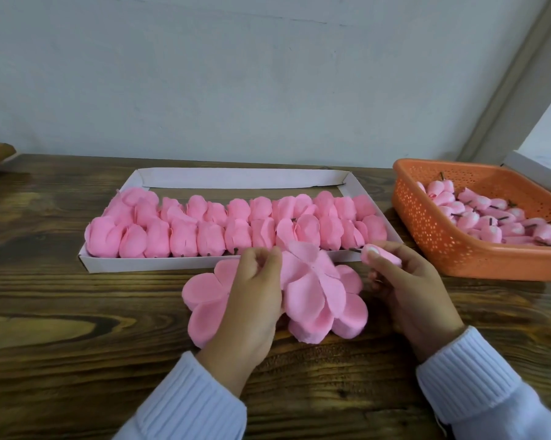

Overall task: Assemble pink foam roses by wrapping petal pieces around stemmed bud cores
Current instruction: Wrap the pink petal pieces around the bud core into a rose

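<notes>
Petal piece [312,281], a flat pink foam flower shape, stands tilted off the stack of petal pieces [204,293] at the middle of the wooden counter [77,312], its upper edge pinched between thumb and fingers of the left hand [255,300]. The right hand [407,287] is curled round a bud core [380,254], held just beside the lifted piece with its dark stem [355,250] pointing towards it. Behind the hands, finished roses [236,230] lie in two rows in a white cardboard tray [242,177], and an orange basket [426,223] to the right holds more loose cores [490,217]. The step in hand appears to be separating a single piece from the stack and bringing core and piece together; wrapping has not begun. The next move likely calls for keeping only one layer in the pinch, since the foam sheets lie close together, then lining the stem up with the centre where the petals meet, so the petals can be folded up round the bud
</notes>
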Demonstrator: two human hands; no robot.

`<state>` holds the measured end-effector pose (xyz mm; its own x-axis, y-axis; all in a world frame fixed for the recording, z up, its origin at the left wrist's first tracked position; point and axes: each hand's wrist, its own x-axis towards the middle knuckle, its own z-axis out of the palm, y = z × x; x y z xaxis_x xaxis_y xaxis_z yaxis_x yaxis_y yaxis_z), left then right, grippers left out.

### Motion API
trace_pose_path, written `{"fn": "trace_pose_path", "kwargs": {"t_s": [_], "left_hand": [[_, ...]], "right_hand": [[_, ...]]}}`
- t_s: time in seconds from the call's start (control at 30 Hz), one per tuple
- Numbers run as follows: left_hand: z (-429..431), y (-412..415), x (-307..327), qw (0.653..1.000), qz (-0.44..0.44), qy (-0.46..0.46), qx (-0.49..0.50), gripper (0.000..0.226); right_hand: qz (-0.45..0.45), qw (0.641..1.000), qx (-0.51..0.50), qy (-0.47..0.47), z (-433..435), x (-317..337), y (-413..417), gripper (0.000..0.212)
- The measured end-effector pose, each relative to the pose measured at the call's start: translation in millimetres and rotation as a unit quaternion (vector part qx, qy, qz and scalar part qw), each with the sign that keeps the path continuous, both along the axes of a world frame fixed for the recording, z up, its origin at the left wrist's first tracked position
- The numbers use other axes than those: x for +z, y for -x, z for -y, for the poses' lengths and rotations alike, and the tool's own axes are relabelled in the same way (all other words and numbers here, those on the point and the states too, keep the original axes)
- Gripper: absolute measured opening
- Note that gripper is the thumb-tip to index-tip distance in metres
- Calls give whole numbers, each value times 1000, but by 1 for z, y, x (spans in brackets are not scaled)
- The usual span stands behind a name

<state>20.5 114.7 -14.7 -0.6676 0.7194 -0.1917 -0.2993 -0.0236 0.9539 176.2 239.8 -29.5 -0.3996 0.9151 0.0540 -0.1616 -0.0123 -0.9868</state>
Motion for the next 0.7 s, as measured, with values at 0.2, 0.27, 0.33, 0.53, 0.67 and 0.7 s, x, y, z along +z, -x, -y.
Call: {"fn": "trace_pose_path", "kwargs": {"t_s": [0.2, 0.27, 0.33, 0.53, 0.67, 0.7], "left_hand": [[3, 3, 6, 993, 80, -72, -56, 59], [4, 2, 4, 998, 30, -34, -41, 64], [4, 2, 2, 1000, 3, -23, -17, 46], [2, 3, -4, 998, -6, -56, -4, 29], [3, 3, -3, 998, -27, -58, -3, 22], [3, 4, -2, 998, -27, -59, -2, 22]], "right_hand": [[7, 1000, 2, 6, 2, 1, -1, 27], [5, 1000, 3, 3, 3, 2, -1, 27], [-1, 1000, 8, 0, 4, 3, -2, 25], [-14, 1000, 14, -2, 4, 3, -1, 17], [-13, 1000, 16, -2, 5, 2, 0, 14], [-8, 1000, 14, -2, 5, 2, 0, 13]]}}
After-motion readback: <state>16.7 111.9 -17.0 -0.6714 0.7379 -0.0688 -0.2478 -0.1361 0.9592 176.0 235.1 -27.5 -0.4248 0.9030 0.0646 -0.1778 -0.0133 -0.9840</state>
